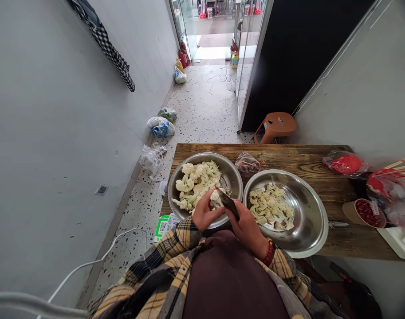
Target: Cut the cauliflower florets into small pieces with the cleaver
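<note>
My left hand (205,210) is closed round a piece of cauliflower (216,198) over the near side of the left metal bowl (233,170). A dark-bladed knife (229,204) is gripped in my right hand (247,226), its blade against the cauliflower. Both hands are close together, thumbs nearly touching. Large cauliflower chunks (197,177) lie in the left bowl. The right metal bowl (308,221), just beside my right hand, holds small cut florets (270,204).
A bag of dark red items (247,165) sits behind the bowls on the wooden table (298,157). A paper tub of red beans (365,212), a folding knife (338,224) and plastic packages (347,163) lie right. An orange stool (277,126) stands beyond; bags (160,126) line the left wall.
</note>
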